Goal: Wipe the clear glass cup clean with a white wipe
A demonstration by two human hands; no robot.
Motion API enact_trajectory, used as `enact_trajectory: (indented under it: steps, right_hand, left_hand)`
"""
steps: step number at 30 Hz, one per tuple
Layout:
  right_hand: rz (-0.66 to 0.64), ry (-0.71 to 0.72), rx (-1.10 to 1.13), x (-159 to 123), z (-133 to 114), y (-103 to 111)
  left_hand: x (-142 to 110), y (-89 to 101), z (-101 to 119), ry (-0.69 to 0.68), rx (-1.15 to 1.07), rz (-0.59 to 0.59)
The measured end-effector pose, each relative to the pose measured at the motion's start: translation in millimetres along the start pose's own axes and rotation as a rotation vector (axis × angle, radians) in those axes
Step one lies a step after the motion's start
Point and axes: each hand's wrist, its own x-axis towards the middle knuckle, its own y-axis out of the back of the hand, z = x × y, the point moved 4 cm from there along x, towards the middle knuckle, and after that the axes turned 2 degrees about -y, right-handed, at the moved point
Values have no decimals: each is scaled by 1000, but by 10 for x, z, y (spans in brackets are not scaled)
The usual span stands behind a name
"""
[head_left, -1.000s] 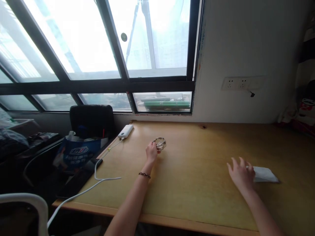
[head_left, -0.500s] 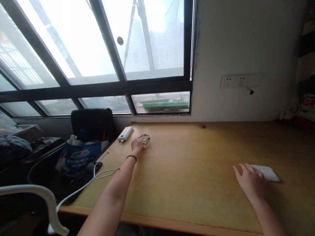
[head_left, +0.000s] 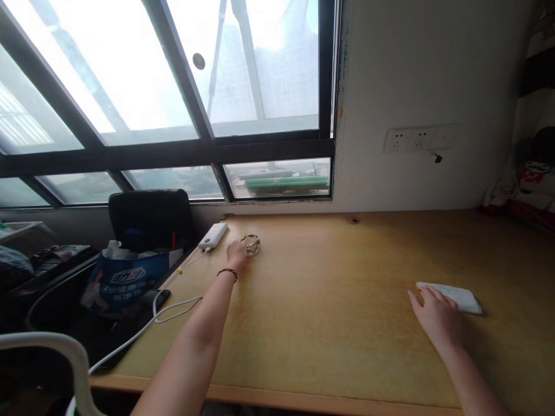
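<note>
My left hand (head_left: 237,253), with a braided bracelet on the wrist, is at the far left part of the table. Its fingers are closed on the near side of a round, shiny metal wire ring (head_left: 252,245), which has thinner pieces crossing inside it; its exact kind is too small to tell. On the right, my right hand (head_left: 440,320) lies over the near edge of a flat white packet (head_left: 466,299), which looks like a tissue pack. Its thumb is spread away from the fingers, and the packet's far edge shows beyond them.
A white power bank (head_left: 213,236) with a white cable (head_left: 177,312) lies along the left edge of the wooden table (head_left: 329,323). Left of it are a black chair (head_left: 150,216) and a blue bag (head_left: 125,280). A curved white tube (head_left: 47,341) stands at the lower left.
The view has shifted slightly, so most things appear a little farther left. My right hand has slid slightly along the packet, uncovering its left end. My left hand stays at the metal ring.
</note>
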Motion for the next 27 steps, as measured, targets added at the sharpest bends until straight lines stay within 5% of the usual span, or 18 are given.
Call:
enact_trajectory:
  steps: [15,20,23,27]
  right_hand:
    - [-84,73,68,21,-67,72]
    - [-160,-51,53,10,-108,201]
    - [-167,-133,51,2,-115,245]
    - [-88,11,334,-13,-330,329]
  left_hand:
    - [-109,-23,132,10,-39,-57]
    - [-210,106,190,12,-43,-41]
    - [-330,207,283,-1,-42,36]
    - [-781,232,591,-164,-57,152]
